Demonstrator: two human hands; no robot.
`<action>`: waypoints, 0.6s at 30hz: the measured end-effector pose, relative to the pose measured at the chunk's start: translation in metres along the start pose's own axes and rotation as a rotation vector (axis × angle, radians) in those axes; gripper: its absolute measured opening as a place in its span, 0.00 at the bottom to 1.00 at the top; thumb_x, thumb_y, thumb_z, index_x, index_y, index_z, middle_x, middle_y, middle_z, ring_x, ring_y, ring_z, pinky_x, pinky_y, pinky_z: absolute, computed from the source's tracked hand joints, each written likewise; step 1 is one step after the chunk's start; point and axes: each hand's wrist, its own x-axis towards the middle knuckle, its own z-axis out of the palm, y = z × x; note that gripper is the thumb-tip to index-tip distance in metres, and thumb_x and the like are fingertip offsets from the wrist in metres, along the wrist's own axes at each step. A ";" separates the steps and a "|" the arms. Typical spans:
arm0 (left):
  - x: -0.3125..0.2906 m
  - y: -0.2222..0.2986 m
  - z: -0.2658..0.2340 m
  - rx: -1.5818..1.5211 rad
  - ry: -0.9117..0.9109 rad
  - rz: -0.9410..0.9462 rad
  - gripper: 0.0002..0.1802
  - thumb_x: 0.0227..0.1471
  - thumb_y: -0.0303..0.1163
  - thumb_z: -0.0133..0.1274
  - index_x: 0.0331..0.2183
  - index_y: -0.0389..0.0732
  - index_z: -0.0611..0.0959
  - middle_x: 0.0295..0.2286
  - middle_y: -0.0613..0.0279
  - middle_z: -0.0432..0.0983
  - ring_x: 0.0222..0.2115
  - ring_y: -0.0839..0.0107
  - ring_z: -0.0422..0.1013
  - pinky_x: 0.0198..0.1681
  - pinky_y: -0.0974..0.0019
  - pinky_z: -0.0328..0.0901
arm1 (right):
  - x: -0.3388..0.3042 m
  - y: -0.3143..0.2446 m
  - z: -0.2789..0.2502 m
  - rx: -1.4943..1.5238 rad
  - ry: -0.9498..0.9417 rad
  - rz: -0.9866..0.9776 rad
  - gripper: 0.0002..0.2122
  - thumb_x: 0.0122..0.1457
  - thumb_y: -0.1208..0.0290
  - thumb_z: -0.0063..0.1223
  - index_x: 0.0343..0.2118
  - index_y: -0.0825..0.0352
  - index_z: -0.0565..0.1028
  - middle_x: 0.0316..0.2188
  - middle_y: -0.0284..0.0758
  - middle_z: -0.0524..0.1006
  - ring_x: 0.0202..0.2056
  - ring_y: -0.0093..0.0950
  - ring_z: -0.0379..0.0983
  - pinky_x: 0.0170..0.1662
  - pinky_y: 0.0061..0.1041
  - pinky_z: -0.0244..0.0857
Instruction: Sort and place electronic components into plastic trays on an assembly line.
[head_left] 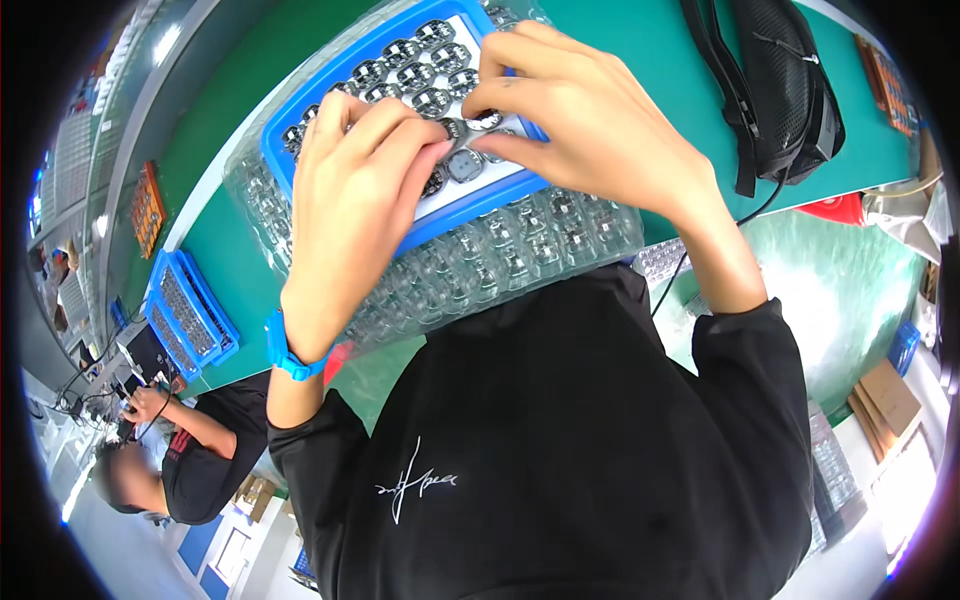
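Observation:
A blue-rimmed tray (470,212) with a white inside holds rows of shiny, dark-and-silver round parts (416,76). My right hand (600,125) reaches in from the right; its thumb and forefinger close around one shiny round part (485,121). Beside it, my left hand (355,190), with a blue wristband (290,352), has its fingertips drawn together at another round part (452,128). Just below both sets of fingertips lies a greyish part (464,165) with a squarish face. My left hand hides some of the parts. Under the blue tray sits a clear plastic blister tray (520,235).
On the green table (640,25), a black bag (785,90) with a strap and cable lies at the right. Blue trays of parts (188,315) stand at the left, near a co-worker (205,450). Orange racks (148,210) and cardboard (888,400) are farther off.

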 end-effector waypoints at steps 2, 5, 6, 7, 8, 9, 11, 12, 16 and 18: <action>-0.005 0.003 -0.001 -0.001 0.044 -0.016 0.07 0.50 0.27 0.69 0.34 0.41 0.88 0.33 0.67 0.79 0.36 0.59 0.69 0.40 0.57 0.68 | 0.004 -0.007 -0.005 0.031 0.045 -0.006 0.14 0.48 0.72 0.75 0.39 0.63 0.84 0.37 0.31 0.76 0.40 0.35 0.73 0.41 0.36 0.71; -0.010 0.014 -0.008 -0.021 0.079 -0.046 0.09 0.48 0.25 0.70 0.35 0.42 0.89 0.35 0.66 0.79 0.36 0.60 0.69 0.39 0.59 0.69 | 0.000 -0.015 -0.006 0.041 0.080 0.019 0.18 0.45 0.71 0.76 0.42 0.62 0.85 0.38 0.31 0.76 0.40 0.35 0.73 0.41 0.35 0.70; -0.011 0.018 -0.012 -0.049 0.122 -0.043 0.11 0.48 0.23 0.70 0.36 0.40 0.89 0.35 0.65 0.80 0.36 0.60 0.71 0.39 0.60 0.70 | -0.001 -0.017 -0.005 0.022 0.074 0.045 0.20 0.45 0.71 0.77 0.44 0.61 0.85 0.38 0.30 0.77 0.40 0.35 0.73 0.40 0.34 0.70; -0.012 0.021 -0.015 -0.077 0.166 -0.040 0.12 0.47 0.22 0.71 0.36 0.39 0.89 0.36 0.63 0.80 0.36 0.60 0.73 0.39 0.60 0.71 | -0.002 -0.019 -0.004 0.020 0.070 0.042 0.20 0.45 0.71 0.77 0.44 0.61 0.85 0.38 0.30 0.77 0.40 0.35 0.73 0.40 0.34 0.70; -0.013 0.023 -0.016 -0.079 0.171 -0.043 0.12 0.47 0.22 0.71 0.36 0.39 0.89 0.36 0.63 0.80 0.36 0.60 0.73 0.39 0.60 0.71 | -0.003 -0.021 -0.002 0.087 0.062 0.039 0.20 0.44 0.72 0.77 0.44 0.61 0.85 0.38 0.31 0.77 0.40 0.35 0.74 0.40 0.34 0.70; -0.017 0.026 -0.018 -0.151 0.211 -0.043 0.13 0.45 0.20 0.71 0.36 0.38 0.88 0.36 0.61 0.81 0.37 0.59 0.76 0.39 0.60 0.72 | -0.004 -0.024 -0.001 0.160 0.052 0.033 0.20 0.44 0.72 0.77 0.44 0.62 0.85 0.38 0.31 0.78 0.40 0.35 0.75 0.40 0.34 0.70; -0.023 0.033 -0.023 -0.224 0.255 -0.046 0.14 0.44 0.18 0.71 0.36 0.36 0.88 0.37 0.59 0.82 0.37 0.58 0.78 0.39 0.61 0.73 | -0.005 -0.026 -0.002 0.211 0.043 0.012 0.21 0.44 0.73 0.77 0.44 0.65 0.86 0.35 0.34 0.81 0.38 0.36 0.77 0.40 0.33 0.70; -0.028 0.038 -0.026 -0.287 0.237 -0.088 0.13 0.45 0.16 0.70 0.36 0.34 0.88 0.38 0.57 0.83 0.38 0.59 0.80 0.41 0.61 0.74 | -0.006 -0.028 -0.001 0.318 0.037 0.008 0.20 0.45 0.73 0.77 0.44 0.67 0.86 0.34 0.36 0.82 0.36 0.37 0.78 0.40 0.33 0.71; -0.040 0.042 -0.022 -0.382 0.253 -0.114 0.14 0.44 0.14 0.70 0.36 0.31 0.87 0.38 0.54 0.84 0.38 0.58 0.81 0.40 0.62 0.75 | -0.013 -0.031 -0.001 0.492 -0.015 0.040 0.20 0.46 0.75 0.78 0.44 0.72 0.86 0.32 0.39 0.83 0.33 0.37 0.80 0.38 0.31 0.72; -0.044 0.046 -0.017 -0.397 0.287 -0.123 0.15 0.43 0.14 0.70 0.36 0.31 0.86 0.37 0.53 0.83 0.36 0.55 0.81 0.37 0.60 0.74 | -0.017 -0.036 0.000 0.483 -0.042 0.055 0.20 0.47 0.76 0.77 0.45 0.72 0.86 0.32 0.39 0.83 0.33 0.35 0.81 0.37 0.30 0.73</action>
